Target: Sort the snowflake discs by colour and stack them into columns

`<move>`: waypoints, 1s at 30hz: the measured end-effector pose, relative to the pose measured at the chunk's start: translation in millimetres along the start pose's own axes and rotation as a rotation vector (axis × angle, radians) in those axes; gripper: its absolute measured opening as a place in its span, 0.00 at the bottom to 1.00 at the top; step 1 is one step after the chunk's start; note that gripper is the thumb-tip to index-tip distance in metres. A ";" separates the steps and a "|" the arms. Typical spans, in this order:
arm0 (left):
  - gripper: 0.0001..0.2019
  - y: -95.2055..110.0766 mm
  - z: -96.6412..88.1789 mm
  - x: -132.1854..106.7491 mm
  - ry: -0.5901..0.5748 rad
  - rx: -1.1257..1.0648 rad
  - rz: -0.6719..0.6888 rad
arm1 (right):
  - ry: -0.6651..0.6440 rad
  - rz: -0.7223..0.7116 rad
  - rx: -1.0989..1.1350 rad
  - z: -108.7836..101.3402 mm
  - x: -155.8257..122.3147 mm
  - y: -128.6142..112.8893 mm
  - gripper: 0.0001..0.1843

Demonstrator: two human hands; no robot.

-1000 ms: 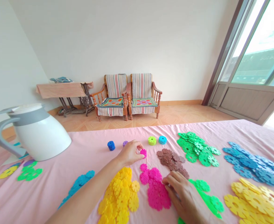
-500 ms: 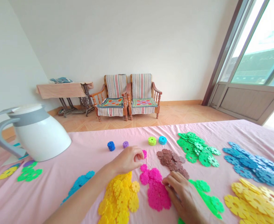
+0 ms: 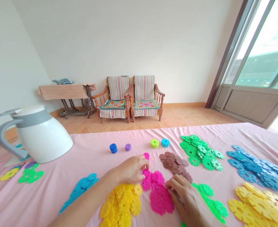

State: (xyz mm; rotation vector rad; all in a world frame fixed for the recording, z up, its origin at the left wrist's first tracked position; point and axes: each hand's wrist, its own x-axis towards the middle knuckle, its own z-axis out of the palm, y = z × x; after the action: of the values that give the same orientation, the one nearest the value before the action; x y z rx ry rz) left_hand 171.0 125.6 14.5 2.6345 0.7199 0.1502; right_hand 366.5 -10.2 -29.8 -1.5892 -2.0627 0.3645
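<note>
The curled left hand (image 3: 132, 169) and bent right hand (image 3: 183, 193) flank magenta discs (image 3: 161, 197) on the pink-draped tabletop (image 3: 93, 157); whether either grips one, I cannot tell. The jug (image 3: 45, 137) shows a plain white side.

Left hand (image 3: 132, 168) curled, right hand (image 3: 185, 193) loosely bent

Bkgd: 2 wooden armchairs (image 3: 130, 91) side by side nr back wall (image 3: 181, 41), w/ striped covers (image 3: 144, 86) + multicol. crocheted seat mats (image 3: 146, 104). To L: treadle sewing-machine stand (image 3: 89, 97), peach cloth (image 3: 63, 92) over top, blue fabric (image 3: 63, 81) on it. R: framed door (image 3: 250, 105) w/ glass upper panel (image 3: 257, 69). Tiled flr (image 3: 183, 116), orange-brown skirting (image 3: 181, 105). Fgd L: white/grey insulated jug (image 3: 43, 135), lidded, upright, on pink tablecloth (image 3: 89, 142).
</note>
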 end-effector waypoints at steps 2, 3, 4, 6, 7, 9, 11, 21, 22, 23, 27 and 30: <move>0.09 -1.4 1.6 -0.7 0.002 -0.011 -0.004 | -0.002 0.001 0.000 0.4 -0.9 0.0 0.13; 0.09 -2.3 2.1 -1.1 0.008 -0.014 -0.007 | -0.001 0.002 0.001 0.5 -1.2 -0.1 0.13; 0.09 -3.2 2.1 -1.6 0.020 -0.015 -0.010 | 0.000 0.003 0.003 0.4 -1.5 -0.1 0.13; 0.10 -5.1 0.5 -2.0 0.060 -0.017 -0.020 | 0.000 0.003 0.006 0.1 -1.7 -0.1 0.14; 0.10 -6.1 -1.1 -1.8 0.088 -0.021 -0.028 | -0.001 0.001 0.006 -0.1 -1.6 -0.2 0.14; 0.11 -8.0 -5.1 0.1 0.151 -0.035 -0.055 | -0.004 0.003 0.007 -0.6 -1.2 -0.2 0.14; 0.11 -10.1 -8.7 4.2 0.221 -0.043 -0.088 | -0.003 0.006 0.009 -1.0 -0.8 -0.2 0.14; 0.10 -22.1 -7.4 30.4 0.334 -0.064 -0.233 | -0.002 0.006 0.018 -0.1 -1.9 0.4 0.14; 0.10 -22.5 -7.2 31.2 0.323 -0.066 -0.233 | -0.002 0.005 0.018 0.0 -1.8 0.3 0.14; 0.10 -22.8 -7.0 31.7 0.313 -0.069 -0.230 | -0.003 0.006 0.017 -0.1 -1.7 0.2 0.14; 0.10 -23.9 -5.3 32.6 0.293 -0.077 -0.220 | -0.005 0.005 0.012 -0.6 -1.3 -0.1 0.14; 0.09 -25.0 -4.1 33.7 0.286 -0.081 -0.215 | -0.010 0.003 0.012 -0.7 -1.5 -0.3 0.14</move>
State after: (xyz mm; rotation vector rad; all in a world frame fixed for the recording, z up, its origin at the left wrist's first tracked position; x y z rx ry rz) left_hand 187.5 163.9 8.0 2.4640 1.0619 0.4907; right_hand 366.9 -11.9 -29.4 -1.5867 -2.0616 0.3856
